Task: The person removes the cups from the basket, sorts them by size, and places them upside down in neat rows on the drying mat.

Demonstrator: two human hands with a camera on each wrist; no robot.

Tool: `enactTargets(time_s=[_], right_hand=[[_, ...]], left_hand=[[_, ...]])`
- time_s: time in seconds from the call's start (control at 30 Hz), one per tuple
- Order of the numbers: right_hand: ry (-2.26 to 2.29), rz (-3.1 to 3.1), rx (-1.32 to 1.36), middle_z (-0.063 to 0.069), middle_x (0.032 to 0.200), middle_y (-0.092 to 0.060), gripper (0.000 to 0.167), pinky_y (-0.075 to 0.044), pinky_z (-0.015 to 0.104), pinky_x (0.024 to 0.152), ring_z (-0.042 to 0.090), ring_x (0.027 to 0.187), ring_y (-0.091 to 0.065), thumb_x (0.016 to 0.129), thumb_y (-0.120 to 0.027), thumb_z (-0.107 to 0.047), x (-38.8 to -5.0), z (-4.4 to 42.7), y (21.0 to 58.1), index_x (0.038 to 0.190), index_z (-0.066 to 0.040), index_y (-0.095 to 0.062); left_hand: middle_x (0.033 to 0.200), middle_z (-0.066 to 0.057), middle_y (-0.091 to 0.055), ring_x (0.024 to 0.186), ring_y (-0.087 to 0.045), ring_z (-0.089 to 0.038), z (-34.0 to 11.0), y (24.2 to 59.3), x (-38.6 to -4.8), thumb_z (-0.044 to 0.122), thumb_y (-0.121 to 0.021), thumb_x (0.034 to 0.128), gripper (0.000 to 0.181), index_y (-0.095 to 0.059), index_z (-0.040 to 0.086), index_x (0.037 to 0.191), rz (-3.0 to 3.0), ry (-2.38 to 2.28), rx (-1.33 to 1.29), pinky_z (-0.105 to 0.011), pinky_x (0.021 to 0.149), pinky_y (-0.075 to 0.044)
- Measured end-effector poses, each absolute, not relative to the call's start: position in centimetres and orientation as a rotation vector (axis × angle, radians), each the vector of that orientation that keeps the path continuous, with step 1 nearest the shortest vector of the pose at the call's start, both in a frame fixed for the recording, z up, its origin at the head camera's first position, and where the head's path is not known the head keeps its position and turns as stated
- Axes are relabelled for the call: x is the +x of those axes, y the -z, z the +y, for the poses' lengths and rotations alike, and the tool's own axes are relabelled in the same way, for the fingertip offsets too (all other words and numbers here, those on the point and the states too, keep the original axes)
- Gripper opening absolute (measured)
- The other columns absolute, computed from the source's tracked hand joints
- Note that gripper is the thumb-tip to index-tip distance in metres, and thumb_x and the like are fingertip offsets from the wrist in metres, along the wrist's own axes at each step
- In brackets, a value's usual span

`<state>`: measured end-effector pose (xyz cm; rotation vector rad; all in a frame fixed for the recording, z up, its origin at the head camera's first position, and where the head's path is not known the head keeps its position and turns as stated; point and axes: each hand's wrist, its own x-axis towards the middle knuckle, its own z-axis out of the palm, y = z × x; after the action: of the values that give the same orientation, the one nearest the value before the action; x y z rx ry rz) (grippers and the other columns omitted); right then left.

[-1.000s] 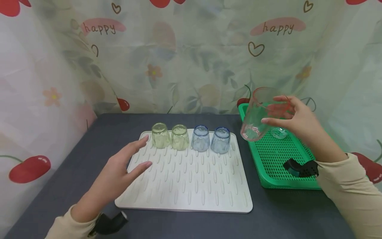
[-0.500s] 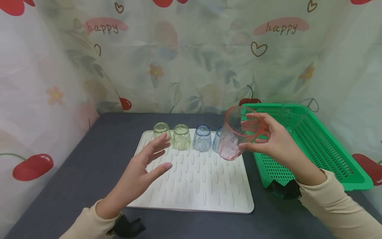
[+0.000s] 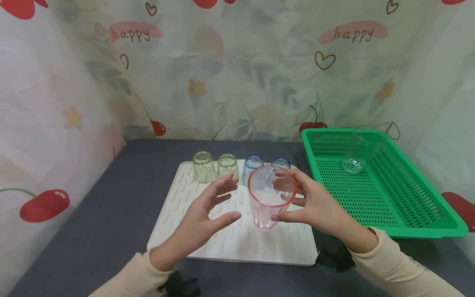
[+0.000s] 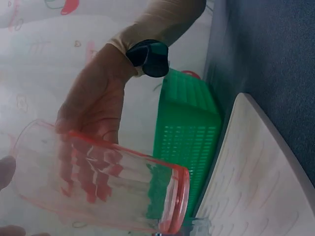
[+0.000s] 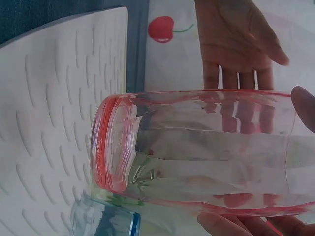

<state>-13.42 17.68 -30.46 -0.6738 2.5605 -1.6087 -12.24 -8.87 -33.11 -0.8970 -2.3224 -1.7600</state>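
My right hand (image 3: 311, 202) grips a tall clear glass with a red-tinted rim (image 3: 265, 206) by its side, thumb in front and fingers behind. The glass hangs above the white ridged mat (image 3: 222, 247), mouth up and tilted a little toward me. To its left my left hand (image 3: 202, 212) is held with fingers extended and apart from the glass. At the mat's back edge stand two green-tinted glasses (image 3: 203, 167) and two blue-tinted glasses (image 3: 253, 165), all upside down; the tall glass and my right fingers partly cover the blue pair.
A green perforated basket (image 3: 393, 206) stands right of the mat, with a clear glass (image 3: 358, 150) inside near its back. The dark table (image 3: 107, 222) extends left of the mat. A patterned curtain (image 3: 241, 74) encloses the back and sides.
My right hand has carried the tall glass left and down from over the basket to above the mat. My left hand has moved right, toward the glass.
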Motion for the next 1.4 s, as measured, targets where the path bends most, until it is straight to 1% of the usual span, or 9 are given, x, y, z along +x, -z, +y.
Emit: enactTargets(time_s=[0.1,0.27,0.4,0.63,0.8,0.97,1.17,1.3,1.4], right_hand=[[1.591,2.553,-0.668,0.009,0.137,-0.052,0.078,-0.054,0.039,0.088,0.03,0.12,-0.058,0.07,-0.088,-0.023,-13.1,17.2,31.0,0.136,-0.012,-0.046],[1.569,2.523,-0.685,0.005,0.133,-0.055,0.078,-0.054,0.035,0.089,0.027,0.118,-0.059,0.068,-0.089,-0.023,-12.8,16.6,31.7,0.134,-0.017,-0.047],[1.561,2.499,-0.703,0.005,0.132,-0.056,0.075,-0.054,0.034,0.088,0.03,0.119,-0.058,0.069,-0.089,-0.025,-12.7,16.3,32.2,0.132,-0.017,-0.048],[1.518,2.525,-0.676,0.003,0.133,-0.055,0.079,-0.055,0.033,0.088,0.027,0.119,-0.059,0.069,-0.089,-0.029,-12.4,15.8,32.6,0.134,-0.015,-0.046],[1.49,2.539,-0.67,0.006,0.132,-0.055,0.08,-0.055,0.034,0.086,0.031,0.119,-0.058,0.068,-0.089,-0.029,-12.2,15.5,32.7,0.133,-0.014,-0.046],[1.463,2.557,-0.676,0.004,0.132,-0.055,0.081,-0.055,0.035,0.087,0.027,0.118,-0.059,0.068,-0.089,-0.03,-12.0,15.3,32.7,0.134,-0.014,-0.045],[1.471,2.58,-0.691,-0.001,0.129,-0.058,0.08,-0.054,0.037,0.091,0.022,0.119,-0.058,0.069,-0.088,-0.032,-11.9,15.0,33.0,0.135,-0.019,-0.045],[1.55,2.556,-0.727,-0.002,0.129,-0.058,0.081,-0.053,0.039,0.093,0.021,0.119,-0.057,0.07,-0.088,-0.031,-11.7,14.8,33.1,0.137,-0.02,-0.044],[1.609,2.533,-0.76,-0.003,0.128,-0.058,0.081,-0.052,0.041,0.094,0.019,0.118,-0.058,0.07,-0.088,-0.027,-11.6,14.6,33.3,0.138,-0.022,-0.044]], left_hand=[[0.145,-0.004,-0.048,0.132,-0.048,-0.02,-8.3,33.2,-12.2,0.008,-0.075,0.084,0.075,-0.037,0.017,0.148,-2.325,1.746,-0.933,-0.035,0.105,-0.044],[0.144,-0.007,-0.048,0.127,-0.052,-0.022,-7.6,33.5,-12.2,0.011,-0.077,0.0831,0.072,-0.04,0.013,0.146,-2.328,1.73,-0.98,-0.035,0.102,-0.046],[0.143,-0.007,-0.049,0.125,-0.053,-0.022,-7.3,33.7,-12.2,0.012,-0.079,0.0813,0.074,-0.041,0.014,0.145,-2.341,1.723,-0.979,-0.033,0.101,-0.047],[0.138,-0.004,-0.051,0.122,-0.052,-0.023,-7.1,33.9,-12.1,0.016,-0.083,0.0765,0.079,-0.041,0.016,0.143,-2.385,1.723,-0.93,-0.035,0.1,-0.047],[0.139,0.001,-0.052,0.124,-0.051,-0.02,-7.0,34.1,-12.0,0.018,-0.086,0.0727,0.084,-0.041,0.018,0.143,-2.414,1.71,-0.904,-0.038,0.098,-0.048],[0.135,0.007,-0.055,0.12,-0.053,-0.013,-7.0,34.1,-12.1,0.016,-0.088,0.0694,0.084,-0.043,0.02,0.14,-2.406,1.671,-0.914,-0.039,0.096,-0.049],[0.127,0.005,-0.06,0.114,-0.056,-0.012,-7.1,33.7,-12.1,0.017,-0.089,0.0656,0.083,-0.047,0.018,0.137,-2.371,1.577,-0.911,-0.038,0.09,-0.053],[0.124,0.004,-0.061,0.111,-0.058,-0.015,-7.3,33.3,-12.1,0.017,-0.089,0.0642,0.082,-0.049,0.016,0.136,-2.343,1.559,-0.906,-0.036,0.089,-0.053],[0.123,0.005,-0.062,0.11,-0.058,-0.013,-7.4,33.1,-12.0,0.016,-0.089,0.0638,0.081,-0.05,0.015,0.135,-2.331,1.55,-0.905,-0.034,0.088,-0.054]])
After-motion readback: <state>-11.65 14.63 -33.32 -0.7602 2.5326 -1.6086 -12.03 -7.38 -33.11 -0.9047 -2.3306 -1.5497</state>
